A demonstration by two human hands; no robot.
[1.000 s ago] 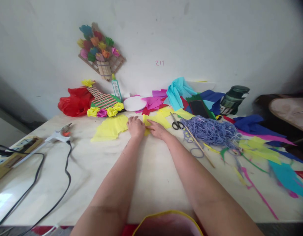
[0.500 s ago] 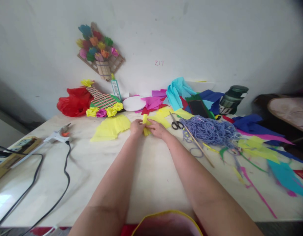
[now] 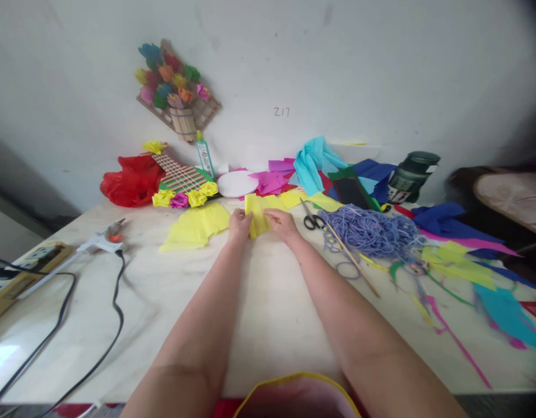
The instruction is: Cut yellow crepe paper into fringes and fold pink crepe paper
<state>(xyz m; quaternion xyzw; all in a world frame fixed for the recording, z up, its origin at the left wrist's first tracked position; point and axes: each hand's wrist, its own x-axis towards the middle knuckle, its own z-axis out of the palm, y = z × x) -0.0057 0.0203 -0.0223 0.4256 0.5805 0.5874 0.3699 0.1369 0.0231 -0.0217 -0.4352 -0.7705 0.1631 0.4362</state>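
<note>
Upright between my hands stands a yellow piece of crepe paper [image 3: 256, 213], its left edge folded. My left hand [image 3: 240, 225] is closed, pinching that folded edge between thumb and fingers. At the paper's right side, my right hand [image 3: 284, 225] is closed with its fingertips on the sheet. Another yellow crepe sheet [image 3: 197, 226] lies flat to the left of my left hand. Black-handled scissors [image 3: 313, 221] rest just right of my right hand, and more yellow paper [image 3: 294, 197] lies behind it.
Purple-blue yarn [image 3: 372, 232] and a thin wooden stick [image 3: 352, 260] lie to the right. A glue gun [image 3: 101, 241] with a black cord and a power strip [image 3: 28, 270] occupy the left. A stick-and-paper-flower craft [image 3: 183, 180], a white disc [image 3: 237, 184] and a dark jar [image 3: 412, 177] stand behind.
The yellow crepe paper was gathered into a narrow strip and is now spread wider. My right hand has shifted slightly right, away from my left.
</note>
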